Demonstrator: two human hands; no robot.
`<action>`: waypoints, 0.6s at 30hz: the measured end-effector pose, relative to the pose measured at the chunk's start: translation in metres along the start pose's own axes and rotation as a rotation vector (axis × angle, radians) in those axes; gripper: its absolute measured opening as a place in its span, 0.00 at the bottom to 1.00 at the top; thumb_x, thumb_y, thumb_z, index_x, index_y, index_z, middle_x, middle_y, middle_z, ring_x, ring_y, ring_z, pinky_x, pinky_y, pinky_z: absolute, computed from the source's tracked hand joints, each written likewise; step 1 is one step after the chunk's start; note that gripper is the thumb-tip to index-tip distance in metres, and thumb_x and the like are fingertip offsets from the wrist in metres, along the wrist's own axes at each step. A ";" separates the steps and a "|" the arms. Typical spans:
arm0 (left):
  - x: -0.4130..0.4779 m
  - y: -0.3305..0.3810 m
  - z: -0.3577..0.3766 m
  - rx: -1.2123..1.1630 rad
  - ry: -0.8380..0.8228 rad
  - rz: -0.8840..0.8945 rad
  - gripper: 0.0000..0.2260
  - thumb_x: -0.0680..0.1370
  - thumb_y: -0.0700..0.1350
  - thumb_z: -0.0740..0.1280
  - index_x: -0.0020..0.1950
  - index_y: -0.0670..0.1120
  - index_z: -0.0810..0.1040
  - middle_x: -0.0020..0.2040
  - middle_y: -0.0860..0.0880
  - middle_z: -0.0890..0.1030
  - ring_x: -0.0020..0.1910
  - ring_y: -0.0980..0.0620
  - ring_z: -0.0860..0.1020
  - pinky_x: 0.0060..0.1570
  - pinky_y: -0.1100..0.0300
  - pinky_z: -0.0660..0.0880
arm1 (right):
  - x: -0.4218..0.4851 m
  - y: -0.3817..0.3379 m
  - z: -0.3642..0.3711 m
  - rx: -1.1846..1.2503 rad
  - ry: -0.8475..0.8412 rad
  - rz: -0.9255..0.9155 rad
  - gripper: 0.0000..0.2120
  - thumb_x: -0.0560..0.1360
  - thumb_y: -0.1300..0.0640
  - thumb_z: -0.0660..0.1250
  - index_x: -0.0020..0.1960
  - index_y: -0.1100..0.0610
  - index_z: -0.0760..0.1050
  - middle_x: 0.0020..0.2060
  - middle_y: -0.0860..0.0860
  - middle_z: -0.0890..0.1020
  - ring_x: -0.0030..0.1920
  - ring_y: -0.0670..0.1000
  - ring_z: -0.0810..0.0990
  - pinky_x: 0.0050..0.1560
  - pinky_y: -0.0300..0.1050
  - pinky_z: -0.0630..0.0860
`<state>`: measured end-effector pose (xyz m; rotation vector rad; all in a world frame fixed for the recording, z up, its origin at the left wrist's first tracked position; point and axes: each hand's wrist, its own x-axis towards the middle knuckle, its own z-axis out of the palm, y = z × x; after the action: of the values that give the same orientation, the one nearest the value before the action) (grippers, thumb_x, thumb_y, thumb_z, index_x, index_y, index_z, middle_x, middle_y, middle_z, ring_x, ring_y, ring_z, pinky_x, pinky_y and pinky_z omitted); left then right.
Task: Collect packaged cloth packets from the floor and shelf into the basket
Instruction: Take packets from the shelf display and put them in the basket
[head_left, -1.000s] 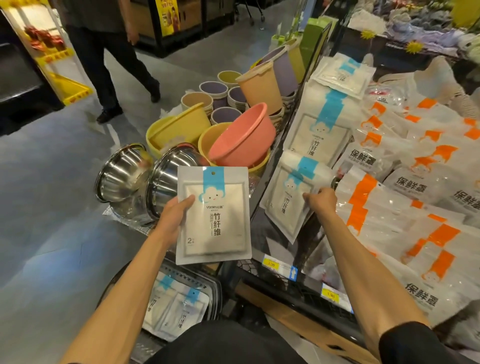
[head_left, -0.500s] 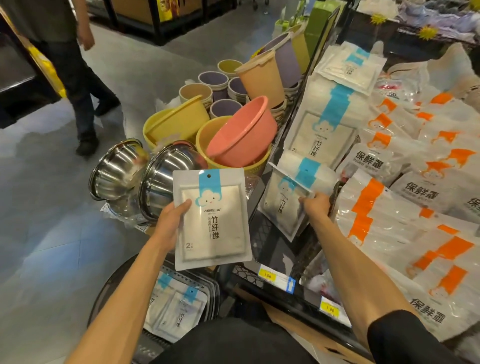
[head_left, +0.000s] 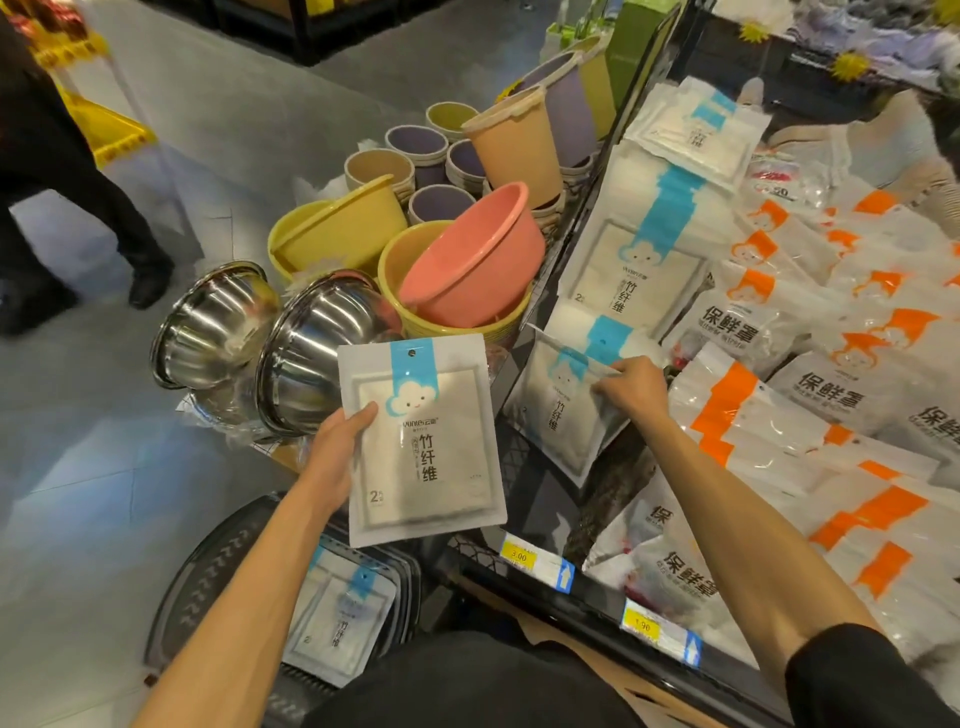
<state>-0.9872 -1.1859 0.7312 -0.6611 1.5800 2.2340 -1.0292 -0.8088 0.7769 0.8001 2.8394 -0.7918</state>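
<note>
My left hand (head_left: 337, 457) grips the left edge of a white cloth packet (head_left: 423, 452) with a blue strip and a cloud face, held upright above the dark basket (head_left: 208, 577). Two similar packets (head_left: 337, 623) lie inside the basket. My right hand (head_left: 631, 387) pinches the top edge of another cloth packet (head_left: 558, 415) that hangs at the shelf's left end. More such packets (head_left: 631, 270) are stacked on the shelf behind it.
Orange-marked plastic bags (head_left: 810, 395) cover the shelf to the right. Steel bowls (head_left: 311, 358), a pink basin (head_left: 472, 265), yellow basins and cups stand on the floor ahead. A person's legs (head_left: 78, 197) cross the aisle at far left. Price tags (head_left: 535, 561) line the shelf edge.
My right hand has shifted up along the hanging packet and now pinches its top edge. The left hand keeps its packet almost still. The person at left has walked further left.
</note>
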 end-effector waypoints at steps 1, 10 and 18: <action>0.001 -0.001 0.001 0.004 0.001 -0.002 0.11 0.82 0.44 0.66 0.64 0.43 0.78 0.55 0.42 0.85 0.53 0.42 0.84 0.53 0.45 0.80 | 0.002 0.001 -0.001 -0.018 -0.012 0.001 0.06 0.69 0.59 0.74 0.42 0.62 0.83 0.37 0.57 0.84 0.39 0.56 0.82 0.40 0.49 0.79; 0.005 -0.002 0.004 0.006 -0.008 0.000 0.13 0.82 0.43 0.65 0.66 0.42 0.77 0.56 0.42 0.85 0.55 0.41 0.83 0.51 0.47 0.80 | 0.016 -0.003 -0.004 -0.232 -0.091 -0.011 0.07 0.70 0.59 0.76 0.42 0.59 0.79 0.38 0.53 0.81 0.35 0.50 0.77 0.33 0.42 0.70; 0.008 -0.004 0.011 0.004 0.000 -0.010 0.14 0.82 0.43 0.65 0.67 0.42 0.76 0.56 0.42 0.85 0.56 0.42 0.83 0.53 0.46 0.80 | 0.038 -0.005 -0.003 -0.298 -0.217 -0.064 0.13 0.69 0.51 0.78 0.41 0.59 0.79 0.39 0.54 0.81 0.38 0.52 0.78 0.36 0.44 0.75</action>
<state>-0.9935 -1.1746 0.7266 -0.6665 1.5770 2.2235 -1.0639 -0.7935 0.7740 0.5478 2.7064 -0.4154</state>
